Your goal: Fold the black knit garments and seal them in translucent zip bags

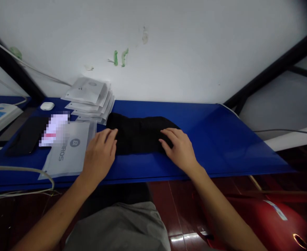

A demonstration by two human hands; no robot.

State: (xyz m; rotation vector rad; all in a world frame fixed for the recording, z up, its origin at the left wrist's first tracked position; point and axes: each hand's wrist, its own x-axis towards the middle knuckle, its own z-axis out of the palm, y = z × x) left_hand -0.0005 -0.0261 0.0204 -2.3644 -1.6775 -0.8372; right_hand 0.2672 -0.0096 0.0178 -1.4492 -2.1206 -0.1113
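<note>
A folded piece of black fabric lies lengthwise on the blue tabletop, its exact kind not clear. My left hand rests at its left end, fingers bent and the thumb slightly apart from them. At the other end, my right hand lies on the fabric with a dark gap between thumb and forefinger. Both hands touch the cloth, which stays flat on the table; neither is seen lifting it. Beside my left hand is a flat, frosted plastic bag with a round printed logo and lettering.
Several similar bags are stacked against the white wall. Left of them are a white earbud case, a dark phone-like slab and a blurred-out bright patch. A power strip and cables lie far left. A red stool stands lower right.
</note>
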